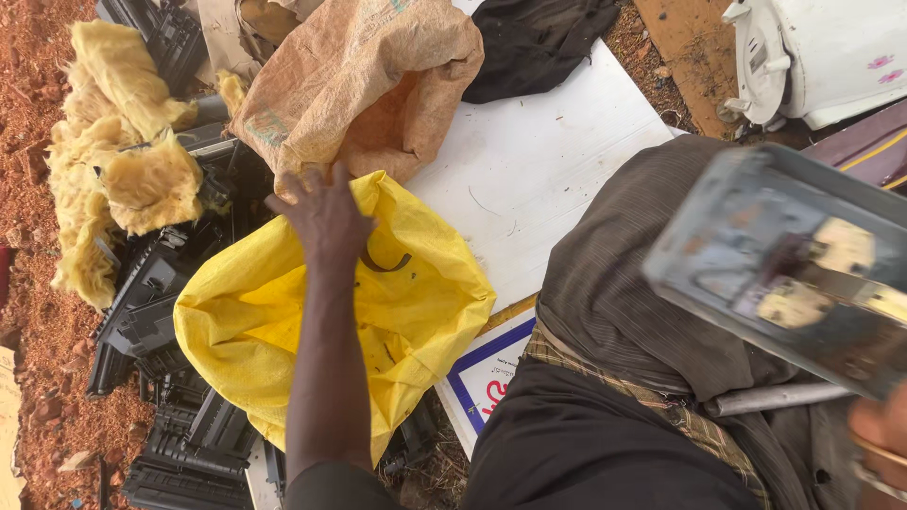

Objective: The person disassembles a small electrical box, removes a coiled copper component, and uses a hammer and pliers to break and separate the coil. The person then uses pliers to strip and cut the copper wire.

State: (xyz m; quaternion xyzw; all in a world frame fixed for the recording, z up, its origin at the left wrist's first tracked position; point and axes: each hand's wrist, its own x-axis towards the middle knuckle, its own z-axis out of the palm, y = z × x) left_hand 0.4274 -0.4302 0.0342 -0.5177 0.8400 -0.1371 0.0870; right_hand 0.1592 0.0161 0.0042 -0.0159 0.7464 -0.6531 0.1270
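My left hand [326, 215] reaches out over the mouth of a yellow woven sack [283, 331], back upward and fingers spread, holding nothing that I can see. A dark curved piece [385, 263] lies just inside the sack by that hand. My right hand [881, 436] shows only at the lower right edge. It grips a blurred grey metal plate [784, 269] raised close to the camera above my knee in brown trousers [624, 283]. A grey rod [775, 398] sticks out beneath the plate.
A brown sack [364, 85] lies open behind the yellow one. Yellow insulation foam [123, 170] and black plastic parts [161, 312] are piled at left on red soil [28, 94]. A white board [539, 161], black cloth [539, 33] and a white appliance [822, 52] lie beyond.
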